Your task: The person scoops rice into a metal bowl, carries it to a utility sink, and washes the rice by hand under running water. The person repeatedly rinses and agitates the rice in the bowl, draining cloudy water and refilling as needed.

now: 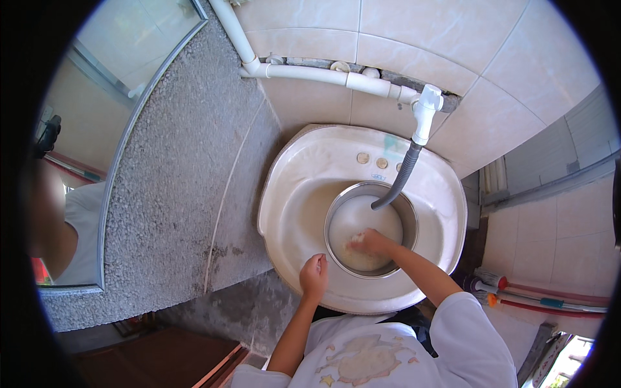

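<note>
A round stainless steel pot stands in a white ceramic washbasin. It holds cloudy, whitish water, with pale grains that look like rice at the near side. My right hand reaches into the pot; its fingers are bent down at the water, blurred and partly hidden, with pale grains around them. Just left of the pot, above the basin's near part, my left hand is curled closed, and I see nothing held in it. A grey corrugated hose hangs from a white plastic tap, its end over the pot.
White plastic pipes run along the tiled wall behind the basin. On the left are a rough grey wall and a framed mirror. Long-handled brushes or mops lean at the right.
</note>
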Action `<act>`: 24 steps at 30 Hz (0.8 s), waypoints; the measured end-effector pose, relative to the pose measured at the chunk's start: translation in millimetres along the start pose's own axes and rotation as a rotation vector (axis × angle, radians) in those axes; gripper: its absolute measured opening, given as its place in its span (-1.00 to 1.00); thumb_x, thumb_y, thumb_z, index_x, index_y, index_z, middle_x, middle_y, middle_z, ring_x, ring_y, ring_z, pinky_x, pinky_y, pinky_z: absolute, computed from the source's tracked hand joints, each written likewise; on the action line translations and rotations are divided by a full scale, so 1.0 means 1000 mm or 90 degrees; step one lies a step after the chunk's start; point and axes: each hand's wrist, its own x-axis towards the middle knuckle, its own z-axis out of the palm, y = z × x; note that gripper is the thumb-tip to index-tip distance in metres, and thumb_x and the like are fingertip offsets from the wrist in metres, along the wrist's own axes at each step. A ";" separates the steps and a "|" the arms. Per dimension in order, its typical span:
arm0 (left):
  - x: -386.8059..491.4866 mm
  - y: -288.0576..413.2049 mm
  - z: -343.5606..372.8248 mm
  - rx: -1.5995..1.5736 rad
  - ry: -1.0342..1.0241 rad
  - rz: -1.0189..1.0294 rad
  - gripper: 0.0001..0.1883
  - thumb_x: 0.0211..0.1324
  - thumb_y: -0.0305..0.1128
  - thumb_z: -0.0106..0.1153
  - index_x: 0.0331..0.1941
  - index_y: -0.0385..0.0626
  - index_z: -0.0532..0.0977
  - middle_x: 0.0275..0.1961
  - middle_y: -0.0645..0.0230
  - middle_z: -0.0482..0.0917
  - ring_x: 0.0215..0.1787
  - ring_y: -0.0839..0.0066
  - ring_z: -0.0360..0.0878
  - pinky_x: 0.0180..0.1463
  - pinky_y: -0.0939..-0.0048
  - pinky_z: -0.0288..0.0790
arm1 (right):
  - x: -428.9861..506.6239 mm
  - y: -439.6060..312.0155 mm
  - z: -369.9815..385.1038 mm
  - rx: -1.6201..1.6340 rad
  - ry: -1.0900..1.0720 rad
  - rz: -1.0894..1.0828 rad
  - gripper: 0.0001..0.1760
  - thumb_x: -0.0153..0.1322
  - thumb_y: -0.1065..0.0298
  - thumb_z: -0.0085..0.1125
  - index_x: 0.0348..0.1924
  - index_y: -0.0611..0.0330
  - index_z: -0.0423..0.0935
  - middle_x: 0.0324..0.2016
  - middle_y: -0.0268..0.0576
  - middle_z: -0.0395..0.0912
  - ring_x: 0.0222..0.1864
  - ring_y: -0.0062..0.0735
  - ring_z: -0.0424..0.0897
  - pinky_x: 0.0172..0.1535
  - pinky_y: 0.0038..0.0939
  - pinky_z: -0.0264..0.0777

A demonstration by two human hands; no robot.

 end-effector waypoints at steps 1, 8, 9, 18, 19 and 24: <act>0.002 0.002 0.001 0.004 -0.007 0.003 -0.86 0.13 -0.36 0.07 -0.34 -0.17 0.53 -0.46 0.23 0.60 -0.49 0.33 0.56 -0.42 0.40 0.43 | 0.004 -0.002 -0.008 0.081 -0.006 0.073 -0.48 0.21 0.01 0.26 -0.21 0.32 0.53 -0.45 0.04 0.56 -0.37 -0.27 0.58 -0.29 -0.37 0.44; 0.003 0.004 0.003 0.021 -0.021 -0.023 -0.85 0.13 -0.35 0.07 -0.33 -0.17 0.53 -0.46 0.22 0.59 -0.49 0.33 0.56 -0.41 0.40 0.43 | 0.011 0.004 -0.016 0.497 0.043 0.075 -0.57 0.30 -0.01 0.16 -0.21 0.20 0.52 -0.47 -0.26 0.55 -0.49 -0.54 0.51 -0.50 -0.45 0.36; 0.003 0.005 0.003 0.013 -0.021 -0.026 -0.86 0.13 -0.35 0.07 -0.33 -0.17 0.53 -0.46 0.22 0.59 -0.49 0.33 0.56 -0.41 0.40 0.43 | 0.010 0.003 -0.014 0.550 0.049 0.023 -0.59 0.32 -0.01 0.15 -0.22 0.17 0.52 -0.46 -0.29 0.54 -0.52 -0.56 0.49 -0.53 -0.45 0.34; 0.002 0.002 0.003 -0.005 -0.019 -0.013 -0.86 0.13 -0.36 0.07 -0.34 -0.17 0.53 -0.47 0.22 0.59 -0.48 0.32 0.57 -0.40 0.38 0.43 | 0.018 0.009 -0.022 0.640 0.103 0.201 -0.64 0.42 0.01 -0.05 -0.26 0.11 0.50 -0.42 -0.30 0.51 -0.56 -0.56 0.41 -0.48 -0.49 0.33; 0.002 0.003 0.004 -0.008 -0.020 -0.013 -0.87 0.13 -0.36 0.07 -0.34 -0.17 0.53 -0.47 0.22 0.59 -0.48 0.31 0.57 -0.40 0.38 0.43 | 0.020 0.014 -0.023 0.633 0.072 0.195 -0.64 0.42 0.01 -0.06 -0.24 0.12 0.50 -0.43 -0.31 0.50 -0.54 -0.57 0.42 -0.47 -0.49 0.33; 0.003 0.001 0.004 0.014 -0.011 0.005 -0.86 0.13 -0.36 0.07 -0.34 -0.16 0.53 -0.46 0.22 0.59 -0.49 0.32 0.56 -0.40 0.38 0.43 | 0.021 0.009 -0.022 0.653 0.056 0.124 -0.70 0.44 0.13 -0.10 -0.14 0.13 0.46 -0.49 -0.39 0.44 -0.46 -0.61 0.42 -0.40 -0.49 0.33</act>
